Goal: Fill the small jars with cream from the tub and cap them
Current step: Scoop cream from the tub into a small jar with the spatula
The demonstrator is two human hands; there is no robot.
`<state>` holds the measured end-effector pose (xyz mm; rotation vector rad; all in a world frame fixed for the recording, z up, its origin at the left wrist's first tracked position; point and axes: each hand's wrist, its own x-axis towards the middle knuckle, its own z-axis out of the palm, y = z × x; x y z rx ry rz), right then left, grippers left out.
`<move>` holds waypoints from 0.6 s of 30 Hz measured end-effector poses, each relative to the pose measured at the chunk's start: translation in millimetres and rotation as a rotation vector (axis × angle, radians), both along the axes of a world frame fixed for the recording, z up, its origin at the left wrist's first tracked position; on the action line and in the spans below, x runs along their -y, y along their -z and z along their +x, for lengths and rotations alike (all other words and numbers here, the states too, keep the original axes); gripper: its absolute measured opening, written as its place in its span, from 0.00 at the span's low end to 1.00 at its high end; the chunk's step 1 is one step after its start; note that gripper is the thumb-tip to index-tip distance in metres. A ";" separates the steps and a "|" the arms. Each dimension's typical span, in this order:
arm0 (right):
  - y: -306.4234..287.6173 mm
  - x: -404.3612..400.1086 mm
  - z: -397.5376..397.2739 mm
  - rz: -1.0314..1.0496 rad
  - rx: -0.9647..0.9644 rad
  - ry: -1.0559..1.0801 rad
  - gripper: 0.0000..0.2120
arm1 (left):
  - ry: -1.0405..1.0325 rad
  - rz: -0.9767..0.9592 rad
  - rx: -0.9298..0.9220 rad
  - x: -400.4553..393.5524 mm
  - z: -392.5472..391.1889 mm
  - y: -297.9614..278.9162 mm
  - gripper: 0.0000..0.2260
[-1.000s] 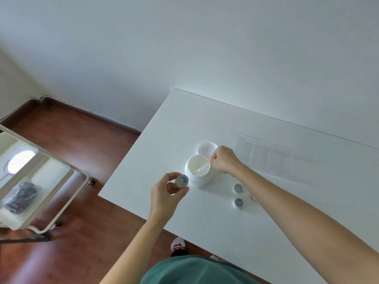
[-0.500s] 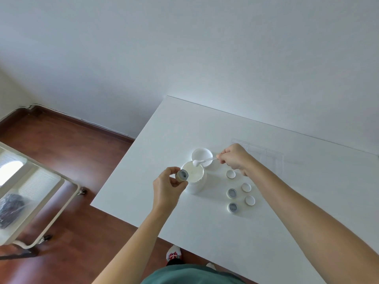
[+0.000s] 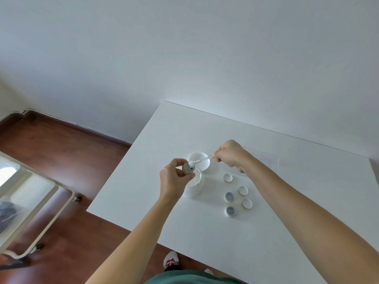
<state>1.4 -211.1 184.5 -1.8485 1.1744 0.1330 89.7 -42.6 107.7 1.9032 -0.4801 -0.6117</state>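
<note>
While held, spatula (image 3: pixel 202 160) at jar (image 3: pixel 188 167).

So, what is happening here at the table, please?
A person is filling small jars with cream. The left hand holds one small jar above the open tub. The right hand pinches a spatula whose creamy tip is at the jar's mouth. Two more open jars and three white caps wait on the table, uncapped.
</note>
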 end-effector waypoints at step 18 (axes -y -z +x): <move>-1.7 -43.4 -5.7 -0.707 0.208 -0.305 0.07 | -0.036 -0.035 -0.085 0.7 -4.7 -8.0 0.13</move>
